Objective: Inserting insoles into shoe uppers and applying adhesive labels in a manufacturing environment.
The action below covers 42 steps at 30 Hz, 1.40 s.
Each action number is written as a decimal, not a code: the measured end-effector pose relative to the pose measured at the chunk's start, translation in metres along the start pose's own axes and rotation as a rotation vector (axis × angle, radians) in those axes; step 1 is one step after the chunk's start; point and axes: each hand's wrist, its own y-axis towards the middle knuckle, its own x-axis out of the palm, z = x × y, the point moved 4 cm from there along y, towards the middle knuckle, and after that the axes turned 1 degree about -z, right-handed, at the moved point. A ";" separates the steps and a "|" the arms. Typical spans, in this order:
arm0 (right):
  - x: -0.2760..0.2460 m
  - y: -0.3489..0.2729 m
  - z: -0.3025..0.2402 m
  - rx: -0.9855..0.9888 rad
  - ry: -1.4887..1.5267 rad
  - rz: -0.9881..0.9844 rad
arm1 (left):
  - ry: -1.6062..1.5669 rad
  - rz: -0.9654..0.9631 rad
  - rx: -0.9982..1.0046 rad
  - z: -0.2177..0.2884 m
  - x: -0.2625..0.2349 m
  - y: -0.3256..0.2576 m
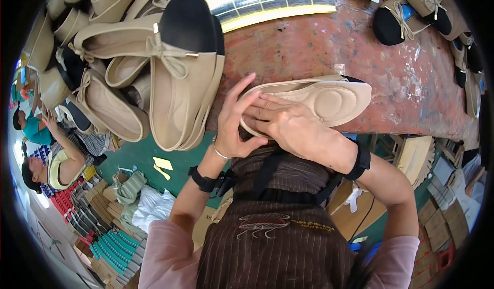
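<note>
A beige flat shoe (296, 84) lies sideways at the table's near edge, its heel toward the left. A beige padded insole (332, 101) with a stitched oval sits along it. The insole's pale front end covers most of the toe, leaving a little black showing. My left hand (232, 122) is curved round the heel end, thumb below and fingers above. My right hand (290, 124) reaches across the shoe, its fingers close together and pressing on the insole's heel part. Those fingertips are partly hidden between the insole and my left hand.
Beige flats with black toes and bows (180, 73) are piled at the left. More flats (396, 21) lie at the far right. A strip with dark panels (272, 3) lies on the worn reddish table (288, 47). Two people (64, 160) are at the left, beyond the pile.
</note>
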 end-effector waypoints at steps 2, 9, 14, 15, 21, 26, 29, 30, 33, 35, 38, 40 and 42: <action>0.003 0.000 -0.004 0.133 -0.051 0.025 | 0.064 0.031 -0.008 0.001 0.004 -0.001; -0.025 -0.043 -0.004 0.275 -0.320 0.061 | 0.113 0.154 -0.014 0.003 0.003 -0.004; -0.023 -0.036 -0.015 0.341 -0.458 0.012 | 0.201 0.195 -0.090 0.012 0.017 -0.001; -0.029 -0.038 -0.012 0.345 -0.477 0.019 | 0.193 0.198 -0.071 0.024 0.020 0.000; -0.109 -0.042 0.025 0.639 -0.630 0.901 | 0.461 -0.349 -0.180 0.085 0.077 0.003; -0.115 -0.049 0.018 0.720 0.107 0.540 | 0.626 -0.403 -0.069 0.103 0.090 0.020; -0.073 -0.071 -0.026 0.509 -0.238 0.326 | 0.699 -0.545 -0.091 0.085 0.103 0.005; -0.063 -0.076 -0.025 0.508 -0.236 0.322 | 0.703 -0.452 -0.031 0.089 0.102 0.006; -0.046 -0.080 -0.015 0.530 -0.282 0.431 | 0.708 -0.549 -0.056 0.092 0.101 0.012; -0.044 -0.057 0.008 0.549 -0.540 0.416 | 0.719 -0.541 -0.049 0.090 0.098 0.014; -0.072 -0.019 0.045 0.945 -0.263 -0.031 | 0.727 -0.484 -0.032 0.090 0.094 0.018; -0.074 -0.032 0.036 0.810 -0.320 0.090 | 0.716 -0.447 -0.015 0.092 0.095 0.020; -0.056 -0.051 0.018 0.594 -0.522 0.280 | 0.732 -0.532 -0.013 0.089 0.095 0.019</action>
